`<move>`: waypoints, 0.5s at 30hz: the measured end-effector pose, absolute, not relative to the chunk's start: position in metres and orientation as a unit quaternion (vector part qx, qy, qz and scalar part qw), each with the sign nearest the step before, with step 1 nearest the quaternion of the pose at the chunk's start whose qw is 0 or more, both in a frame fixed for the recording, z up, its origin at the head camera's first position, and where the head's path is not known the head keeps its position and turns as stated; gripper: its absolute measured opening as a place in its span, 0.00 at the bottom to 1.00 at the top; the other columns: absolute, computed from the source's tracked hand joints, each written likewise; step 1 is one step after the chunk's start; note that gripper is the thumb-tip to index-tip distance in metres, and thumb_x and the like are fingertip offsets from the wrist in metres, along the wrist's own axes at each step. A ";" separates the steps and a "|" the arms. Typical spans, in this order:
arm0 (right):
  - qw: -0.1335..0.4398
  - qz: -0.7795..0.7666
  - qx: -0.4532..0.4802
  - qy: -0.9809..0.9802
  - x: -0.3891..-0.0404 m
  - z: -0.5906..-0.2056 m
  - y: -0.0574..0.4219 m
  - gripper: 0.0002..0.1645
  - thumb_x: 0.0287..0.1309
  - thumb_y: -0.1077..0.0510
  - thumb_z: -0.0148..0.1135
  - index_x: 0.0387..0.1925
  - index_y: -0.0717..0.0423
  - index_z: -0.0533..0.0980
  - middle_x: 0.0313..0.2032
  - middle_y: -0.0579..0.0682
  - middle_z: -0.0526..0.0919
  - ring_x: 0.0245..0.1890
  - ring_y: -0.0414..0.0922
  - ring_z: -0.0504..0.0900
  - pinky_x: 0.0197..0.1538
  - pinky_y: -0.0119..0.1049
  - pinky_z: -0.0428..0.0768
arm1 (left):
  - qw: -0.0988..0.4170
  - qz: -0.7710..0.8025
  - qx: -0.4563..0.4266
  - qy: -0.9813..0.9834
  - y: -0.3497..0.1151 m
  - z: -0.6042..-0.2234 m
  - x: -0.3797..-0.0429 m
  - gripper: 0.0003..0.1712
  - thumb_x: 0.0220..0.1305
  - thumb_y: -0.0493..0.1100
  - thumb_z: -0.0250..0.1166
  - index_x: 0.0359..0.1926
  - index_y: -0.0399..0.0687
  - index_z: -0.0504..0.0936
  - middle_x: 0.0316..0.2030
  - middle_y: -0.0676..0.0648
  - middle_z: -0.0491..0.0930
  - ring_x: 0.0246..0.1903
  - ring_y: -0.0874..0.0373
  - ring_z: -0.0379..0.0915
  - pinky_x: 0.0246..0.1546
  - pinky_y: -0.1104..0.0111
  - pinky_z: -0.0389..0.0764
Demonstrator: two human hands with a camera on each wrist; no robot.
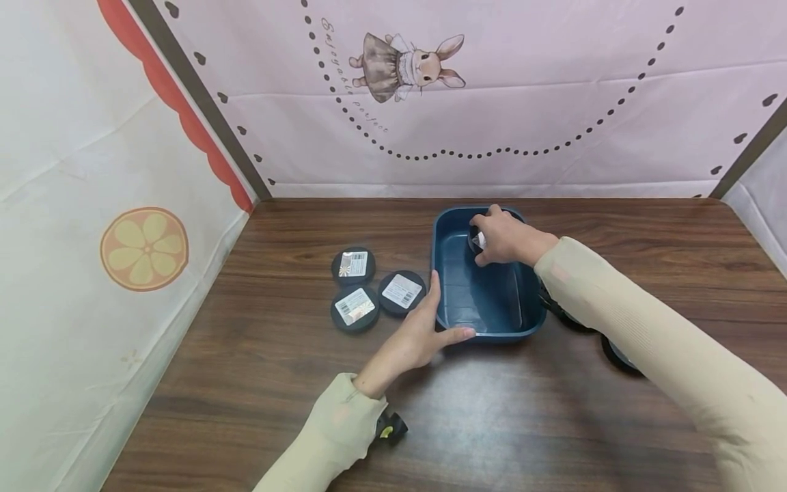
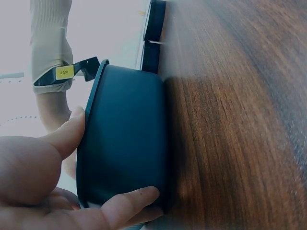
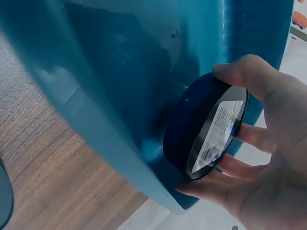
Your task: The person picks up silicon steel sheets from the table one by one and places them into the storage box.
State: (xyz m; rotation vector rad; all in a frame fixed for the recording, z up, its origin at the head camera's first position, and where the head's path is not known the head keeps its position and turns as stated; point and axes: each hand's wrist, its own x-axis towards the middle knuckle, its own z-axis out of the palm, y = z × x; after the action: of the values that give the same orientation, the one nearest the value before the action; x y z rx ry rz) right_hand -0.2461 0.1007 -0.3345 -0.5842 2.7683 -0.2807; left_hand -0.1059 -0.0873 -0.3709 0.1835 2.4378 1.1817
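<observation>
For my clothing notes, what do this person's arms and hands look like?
The left hand and right hand are bare. The left sleeve and right sleeve are long and pale cream. A black strap with a yellow label crosses the right sleeve; a black piece with a yellow-green mark shows beside the left sleeve.

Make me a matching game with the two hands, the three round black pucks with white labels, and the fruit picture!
1. left hand
2. right hand
3. three round black pucks
4. printed orange fruit slice

A. on the white cloth
B. touching the corner of the blue rectangular plastic bin
C. on the brown wood-grain table
D. gripping a labelled puck inside the bin

Pairs: 1-B, 2-D, 3-C, 4-A
</observation>
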 end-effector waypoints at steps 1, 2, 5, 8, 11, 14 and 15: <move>0.150 -0.097 -0.204 0.963 -0.246 -0.335 0.100 0.47 0.56 0.54 0.70 0.72 0.64 0.62 0.67 0.73 0.61 0.58 0.63 0.72 0.56 0.55 0.80 | 0.211 0.425 0.066 0.878 -0.087 -0.371 -0.106 0.64 0.64 0.59 0.67 0.80 0.57 0.26 0.81 0.46 0.36 0.80 0.51 0.38 0.78 0.51 0.50; 0.151 -0.097 -0.204 0.963 -0.247 -0.335 0.100 0.47 0.56 0.54 0.70 0.72 0.65 0.62 0.67 0.73 0.61 0.58 0.63 0.73 0.56 0.55 0.80 | 0.211 0.424 0.066 0.878 -0.087 -0.371 -0.106 0.64 0.64 0.59 0.67 0.80 0.57 0.26 0.81 0.47 0.36 0.80 0.51 0.38 0.78 0.51 0.50; 0.153 -0.095 -0.203 0.962 -0.248 -0.336 0.098 0.47 0.56 0.54 0.70 0.72 0.65 0.62 0.67 0.74 0.61 0.58 0.62 0.73 0.56 0.55 0.80 | 0.212 0.422 0.067 0.879 -0.088 -0.371 -0.106 0.64 0.64 0.59 0.67 0.80 0.57 0.27 0.81 0.47 0.36 0.80 0.51 0.38 0.78 0.51 0.51; 0.155 -0.091 -0.202 0.963 -0.250 -0.337 0.096 0.47 0.57 0.54 0.70 0.72 0.66 0.61 0.67 0.74 0.61 0.57 0.62 0.74 0.57 0.55 0.80 | 0.211 0.422 0.067 0.879 -0.088 -0.371 -0.106 0.64 0.64 0.59 0.67 0.80 0.57 0.27 0.81 0.47 0.36 0.80 0.51 0.38 0.78 0.51 0.51; 0.154 -0.088 -0.201 0.963 -0.252 -0.338 0.094 0.49 0.57 0.53 0.71 0.72 0.69 0.59 0.66 0.73 0.62 0.54 0.60 0.76 0.57 0.53 0.80 | 0.211 0.423 0.066 0.879 -0.088 -0.372 -0.106 0.64 0.64 0.59 0.67 0.80 0.56 0.27 0.81 0.46 0.36 0.80 0.51 0.38 0.78 0.51 0.50; 0.153 -0.085 -0.202 0.964 -0.254 -0.339 0.093 0.50 0.56 0.52 0.71 0.71 0.72 0.57 0.64 0.73 0.65 0.51 0.58 0.77 0.55 0.51 0.81 | 0.212 0.424 0.065 0.878 -0.087 -0.372 -0.106 0.64 0.64 0.59 0.67 0.80 0.56 0.26 0.81 0.46 0.36 0.80 0.51 0.38 0.78 0.51 0.50; 0.154 -0.085 -0.202 0.963 -0.255 -0.339 0.092 0.51 0.56 0.52 0.71 0.70 0.73 0.57 0.63 0.73 0.65 0.50 0.57 0.77 0.54 0.50 0.81 | 0.212 0.424 0.065 0.878 -0.087 -0.371 -0.105 0.64 0.64 0.59 0.67 0.80 0.56 0.26 0.81 0.46 0.36 0.80 0.52 0.38 0.78 0.52 0.50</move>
State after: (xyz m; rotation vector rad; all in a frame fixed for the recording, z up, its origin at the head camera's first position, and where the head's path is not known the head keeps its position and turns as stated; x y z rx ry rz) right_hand -0.2548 0.0925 -0.3389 -0.5782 2.7621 -0.2450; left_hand -0.1054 -0.0873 -0.3714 0.1809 2.4381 1.1789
